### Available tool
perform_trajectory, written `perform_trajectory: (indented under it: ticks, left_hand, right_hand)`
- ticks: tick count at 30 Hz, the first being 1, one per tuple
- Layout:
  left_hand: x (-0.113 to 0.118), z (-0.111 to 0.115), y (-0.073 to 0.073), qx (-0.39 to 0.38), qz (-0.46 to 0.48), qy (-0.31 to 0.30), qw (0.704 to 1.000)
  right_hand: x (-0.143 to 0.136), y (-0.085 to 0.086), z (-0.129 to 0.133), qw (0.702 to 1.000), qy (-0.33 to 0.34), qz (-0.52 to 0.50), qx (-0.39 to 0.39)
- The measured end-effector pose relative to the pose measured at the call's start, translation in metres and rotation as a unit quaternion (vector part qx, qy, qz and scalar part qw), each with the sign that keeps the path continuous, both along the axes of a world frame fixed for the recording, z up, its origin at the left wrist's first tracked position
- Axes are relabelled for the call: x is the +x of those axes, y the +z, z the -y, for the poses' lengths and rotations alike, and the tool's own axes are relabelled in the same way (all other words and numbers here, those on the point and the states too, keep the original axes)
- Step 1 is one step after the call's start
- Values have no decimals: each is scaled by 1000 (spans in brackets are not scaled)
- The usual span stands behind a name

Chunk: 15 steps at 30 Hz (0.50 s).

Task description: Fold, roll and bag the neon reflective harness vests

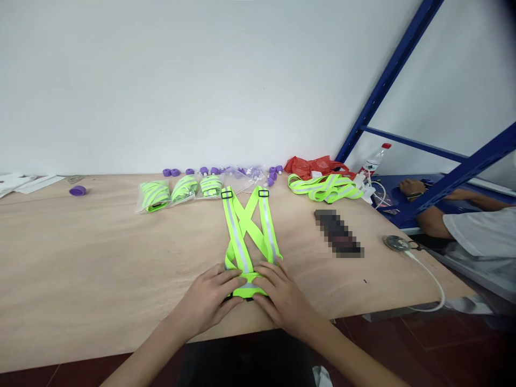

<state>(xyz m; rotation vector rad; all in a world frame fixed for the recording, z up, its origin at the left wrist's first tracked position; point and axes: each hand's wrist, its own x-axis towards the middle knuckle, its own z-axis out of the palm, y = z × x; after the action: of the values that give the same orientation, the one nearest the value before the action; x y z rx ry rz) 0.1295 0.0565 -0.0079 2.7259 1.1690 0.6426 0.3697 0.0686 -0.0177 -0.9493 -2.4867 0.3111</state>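
A neon-yellow reflective vest (239, 232) of straps with grey stripes lies on the wooden table in front of me. Its two shoulder straps point away and cross behind, with a black buckle near the top of each. The waist band is folded at the near end. My left hand (215, 294) grips the left part of this band, fingers on top and thumb along the near edge. On the right part, my right hand (278, 290) holds it the same way. The fingers cover both ends of the band.
Several bagged vests (155, 194) and purple caps (203, 171) lie toward the wall. A loose vest (324, 186), a red bag (310, 165) and a blurred dark object (338, 232) are at right. Beyond the blue frame (387, 70) rests another person's arm (463, 199).
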Motion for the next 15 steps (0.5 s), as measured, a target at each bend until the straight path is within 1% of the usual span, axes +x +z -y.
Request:
perform_trajectory:
  ticks: [3,7,11,15]
  left_hand:
    - [-1,-2,0,2,12,-4,1000]
    - [3,-3,3,-3,13,-10,1000]
    - [8,0,5,-36,-25,-16,999]
    - [9,3,2,-58,-54,-11,997]
  right_hand:
    - [4,4,3,999,1,15,-28]
    - [11,11,3,997,22,28,-62]
    - [15,13,-1,995,38,45,-82]
    - [15,13,-3,994,45,52,-85]
